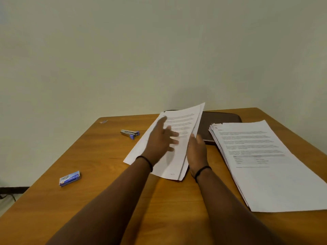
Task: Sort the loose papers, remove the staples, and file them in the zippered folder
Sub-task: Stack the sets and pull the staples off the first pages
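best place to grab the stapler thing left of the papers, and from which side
Take the stapler across its long silver body, coming from above with the left hand. It lies flat on the table, apart from the papers, blue end toward them, so both long sides look free for a thumb-and-finger pinch.

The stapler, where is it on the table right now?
In the head view the stapler lies on the wooden table, left of the held papers, beyond the small blue staple box.
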Motion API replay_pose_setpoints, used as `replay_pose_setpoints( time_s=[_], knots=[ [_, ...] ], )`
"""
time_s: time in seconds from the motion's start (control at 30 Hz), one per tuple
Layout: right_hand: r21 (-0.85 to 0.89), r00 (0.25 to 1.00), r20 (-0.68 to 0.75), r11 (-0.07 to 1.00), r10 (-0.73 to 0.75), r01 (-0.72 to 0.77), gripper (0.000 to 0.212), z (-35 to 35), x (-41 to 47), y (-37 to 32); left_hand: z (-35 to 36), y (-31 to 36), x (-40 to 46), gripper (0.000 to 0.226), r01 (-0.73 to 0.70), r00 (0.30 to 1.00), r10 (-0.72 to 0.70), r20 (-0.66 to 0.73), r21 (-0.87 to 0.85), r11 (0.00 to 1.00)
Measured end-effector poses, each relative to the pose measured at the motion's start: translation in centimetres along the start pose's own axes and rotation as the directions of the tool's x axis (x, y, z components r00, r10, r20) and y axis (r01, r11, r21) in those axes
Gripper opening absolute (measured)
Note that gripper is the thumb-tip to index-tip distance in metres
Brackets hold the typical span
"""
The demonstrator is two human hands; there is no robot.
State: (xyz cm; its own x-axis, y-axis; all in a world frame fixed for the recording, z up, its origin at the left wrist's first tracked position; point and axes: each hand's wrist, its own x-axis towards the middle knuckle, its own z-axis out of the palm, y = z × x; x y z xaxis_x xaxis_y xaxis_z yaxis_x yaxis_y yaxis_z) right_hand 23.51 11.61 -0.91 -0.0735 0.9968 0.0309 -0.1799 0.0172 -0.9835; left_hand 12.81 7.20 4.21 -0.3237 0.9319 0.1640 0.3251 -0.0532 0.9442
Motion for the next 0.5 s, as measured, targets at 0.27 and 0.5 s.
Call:
replay_pose_setpoints(
  time_s=[0.27, 0.5],
  knots=[
    [-0.123, 0.996, 0.078, 0.992, -0.032, 0.042, 0.020, 0.3, 0.8, 0.5, -7.1, -5.1, 1.5, 0.039, 0.093, 0.883, 0.041, -0.467, 0.259, 0.961],
    [-0.017, 0.918, 0.387, 0.996, 0.086, -0.086, 0.029, -1.4, 0.7, -0.9, -11.5, -7.0, 0.0, 0.028, 0.273, 0.928, -0.331, -0.171, -0.292, 0.917]
  ],
)
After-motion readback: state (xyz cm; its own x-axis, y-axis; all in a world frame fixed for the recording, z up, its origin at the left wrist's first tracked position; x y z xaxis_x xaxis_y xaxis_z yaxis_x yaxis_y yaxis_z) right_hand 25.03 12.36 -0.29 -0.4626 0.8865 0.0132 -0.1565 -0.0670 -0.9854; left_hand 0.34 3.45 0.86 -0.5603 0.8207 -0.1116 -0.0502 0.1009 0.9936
